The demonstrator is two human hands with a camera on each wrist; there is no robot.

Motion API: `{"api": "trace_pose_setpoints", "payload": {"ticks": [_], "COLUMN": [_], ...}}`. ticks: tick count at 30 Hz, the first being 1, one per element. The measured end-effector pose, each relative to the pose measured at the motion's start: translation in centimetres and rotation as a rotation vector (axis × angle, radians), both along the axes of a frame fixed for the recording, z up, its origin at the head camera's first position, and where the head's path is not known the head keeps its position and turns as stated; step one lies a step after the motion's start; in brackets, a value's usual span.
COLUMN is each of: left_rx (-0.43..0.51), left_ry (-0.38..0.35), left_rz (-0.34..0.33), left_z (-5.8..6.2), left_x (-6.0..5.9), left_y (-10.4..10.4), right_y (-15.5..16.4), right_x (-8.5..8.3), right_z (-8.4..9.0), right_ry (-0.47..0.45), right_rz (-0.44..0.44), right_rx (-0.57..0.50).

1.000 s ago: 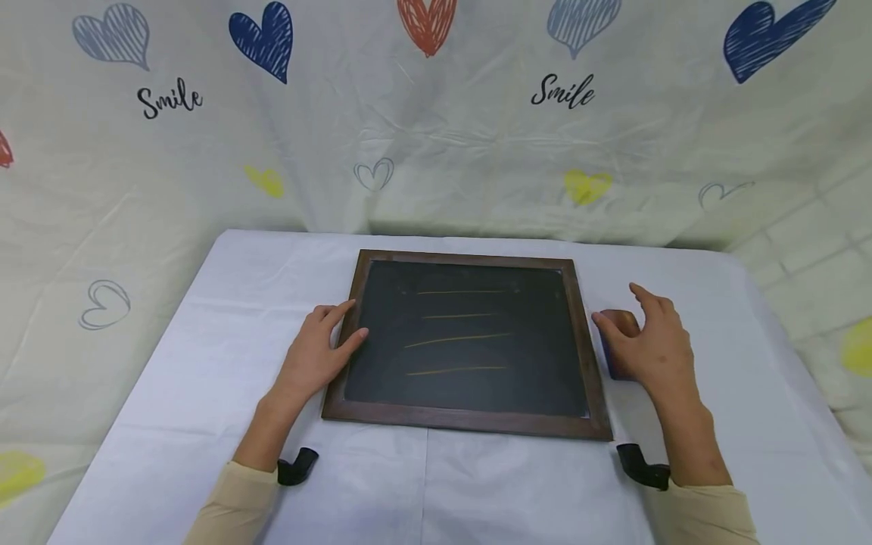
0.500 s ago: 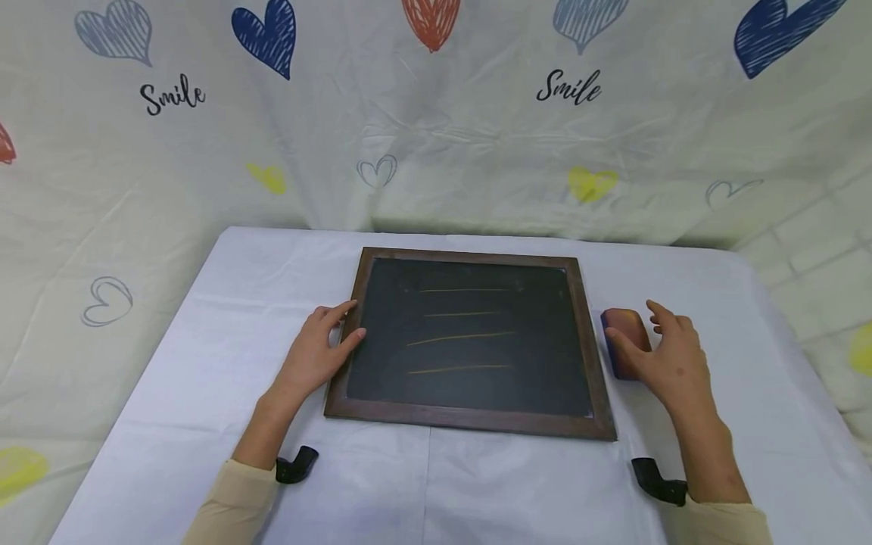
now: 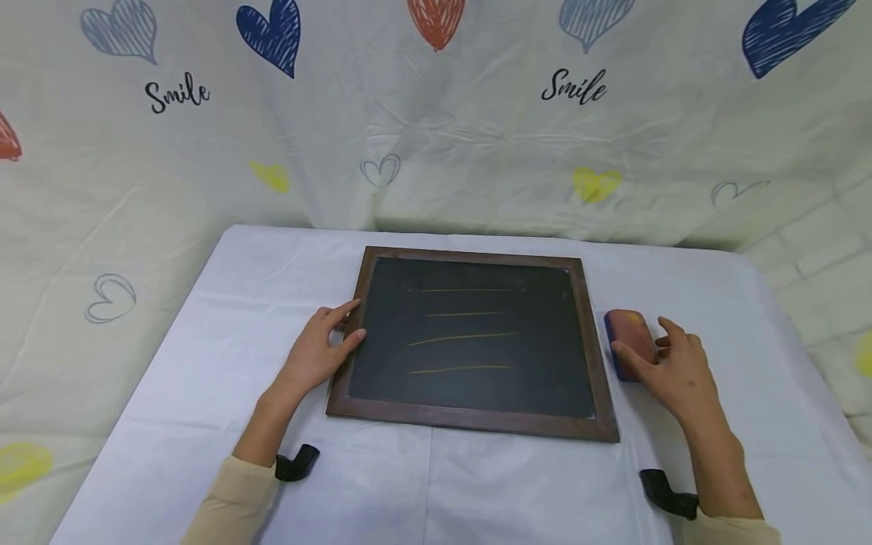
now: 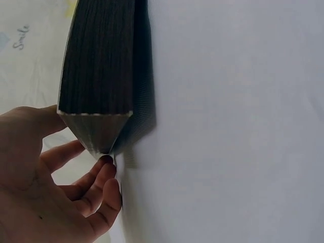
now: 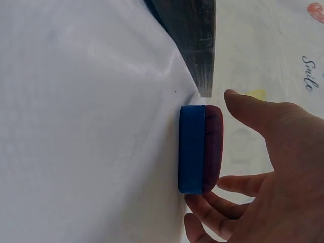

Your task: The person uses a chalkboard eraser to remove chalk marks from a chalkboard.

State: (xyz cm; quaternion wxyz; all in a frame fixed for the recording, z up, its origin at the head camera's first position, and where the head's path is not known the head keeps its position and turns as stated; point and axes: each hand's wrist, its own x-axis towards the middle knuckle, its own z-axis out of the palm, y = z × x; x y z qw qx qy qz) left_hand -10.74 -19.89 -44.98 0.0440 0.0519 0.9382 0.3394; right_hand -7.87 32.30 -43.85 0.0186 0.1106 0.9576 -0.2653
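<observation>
Step in hand, as judged: reach for eraser, lying on white tablecloth just right of chalkboard. Right hand spread around eraser, thumb touching near end, grip not yet closed. Left hand lay flat on frame's left edge, fingers straight. Next move called for closing fingers around eraser. Count: one chalkboard, one eraser, four yellow chalk lines.

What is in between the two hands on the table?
The chalkboard in its wooden frame lies between the left hand and the right hand, with the eraser beside the right one, in the head view.
</observation>
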Motion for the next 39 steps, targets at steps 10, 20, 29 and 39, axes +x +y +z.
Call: {"api": "trace_pose_setpoints", "payload": {"ticks": [10, 20, 29, 39], "left_rx": [0.012, 0.016, 0.013, -0.002], "left_ry": [-0.006, 0.007, 0.007, -0.002], "left_rz": [-0.003, -0.008, -0.023, -0.054], "left_z": [-0.2, -0.3, -0.3, -0.6], "left_x": [0.0, 0.0, -0.1, 0.1], "left_y": [-0.1, -0.1, -0.3, -0.6], "right_y": [-0.2, 0.1, 0.7, 1.6], "right_x": [-0.1, -0.2, 0.5, 0.5], "right_z": [-0.3, -0.1, 0.1, -0.4], "right_ry": [-0.027, -0.05, -0.091, 0.007], "right_rz": [0.036, 0.061, 0.032, 0.026], "right_rx": [-0.009, 0.021, 0.067, -0.027]}}
